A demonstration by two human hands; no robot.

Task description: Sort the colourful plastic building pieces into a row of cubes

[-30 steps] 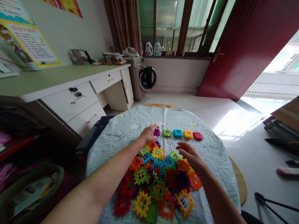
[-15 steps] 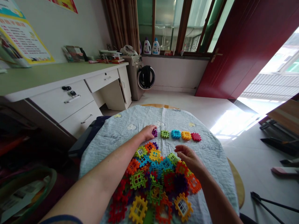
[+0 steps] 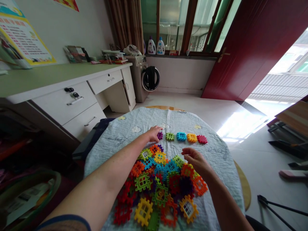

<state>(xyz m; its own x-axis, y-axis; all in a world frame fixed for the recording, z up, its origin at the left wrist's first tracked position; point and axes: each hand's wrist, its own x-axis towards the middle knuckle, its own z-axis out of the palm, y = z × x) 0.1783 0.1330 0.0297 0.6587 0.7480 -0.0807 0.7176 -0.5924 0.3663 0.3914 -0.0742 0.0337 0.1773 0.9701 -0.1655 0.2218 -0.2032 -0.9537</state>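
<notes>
Open cloth [image 3: 216,160] runs past the row of five blocks [image 3: 181,136] to the worktop's [image 3: 113,128] far edge. My left fingers [image 3: 157,128] touch the leftmost, purple block [image 3: 160,136], grip unclear; my right fingers [image 3: 188,150] are parted near the heap [image 3: 160,171].

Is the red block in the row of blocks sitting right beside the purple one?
No, the red block is at the far right end, with green, blue and yellow blocks between it and the purple one.

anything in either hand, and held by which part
The left hand has fingers at the left side of a purple notched plastic square; whether it grips cannot be told. The right hand holds nothing.
</notes>
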